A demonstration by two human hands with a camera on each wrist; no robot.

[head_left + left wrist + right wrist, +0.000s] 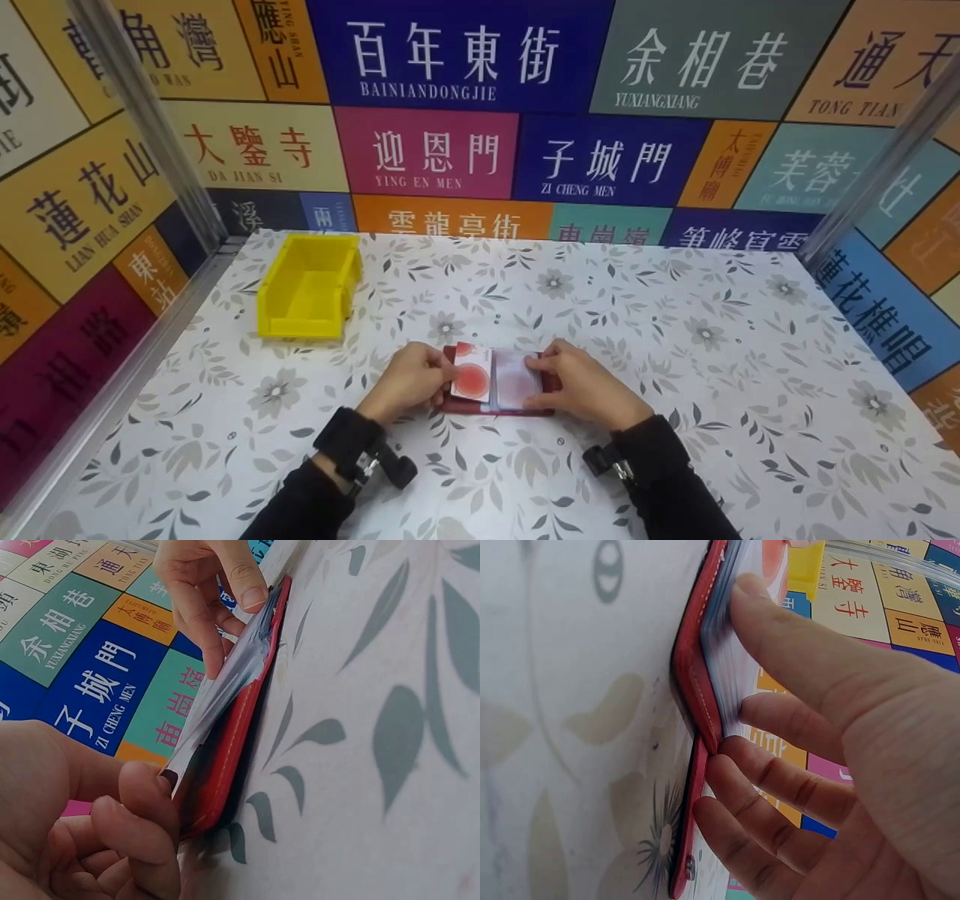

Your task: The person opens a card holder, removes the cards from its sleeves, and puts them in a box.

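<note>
Head | 2 hands (412,377) (585,386) | 1 cardholder (517,384) | 1 red-white card (472,380) | 1 bin (301,328)

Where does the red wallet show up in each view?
Head: the red wallet lies a little below centre.
Left wrist: it slants from upper right of centre to lower left of centre.
Right wrist: it runs from top centre to the bottom, left of centre.
Shared landmark: the right hand, in all three views.

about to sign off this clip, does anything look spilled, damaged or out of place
Nothing looks spilled or damaged. Only the red-and-white card looks askew: it tilts up off the red holder rather than lying flat, pinched by the left hand.
</note>
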